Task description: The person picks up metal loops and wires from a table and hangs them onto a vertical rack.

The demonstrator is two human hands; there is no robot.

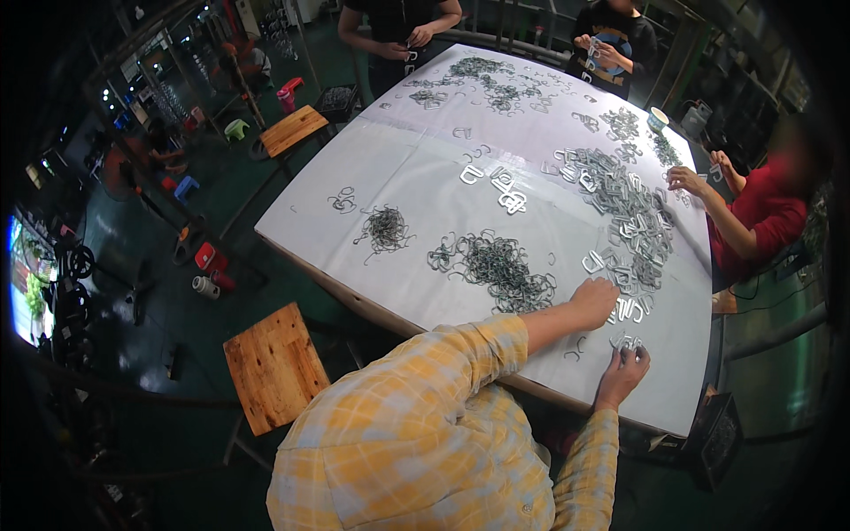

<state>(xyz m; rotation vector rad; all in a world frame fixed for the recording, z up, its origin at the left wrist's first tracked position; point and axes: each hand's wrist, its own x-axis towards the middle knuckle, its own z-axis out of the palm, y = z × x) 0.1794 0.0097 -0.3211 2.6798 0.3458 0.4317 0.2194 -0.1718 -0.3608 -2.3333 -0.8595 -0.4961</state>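
Note:
Both my arms, in yellow plaid sleeves, reach over the right near part of a white-covered table (336, 164). My left hand (593, 303) is closed at the near edge of a large pile of flat silver metal loops (637, 226); what its fingers hold, if anything, is hidden. Closer to the table's near edge, my right hand (622, 379) has its fingers closed round a few silver metal loops (629, 342). Left of my left hand lies a heap of dark wire hooks (500, 270). A few loose wire hooks (577, 348) rest between my forearm and my right hand.
A smaller hook heap (387, 230) and loose silver loops (506, 188) lie farther left. Across the table, two people handle small metal pieces; a person in a red shirt (766, 212) works at the right. Wooden stools (276, 367) stand at the left side. A tape roll (657, 119) sits far right.

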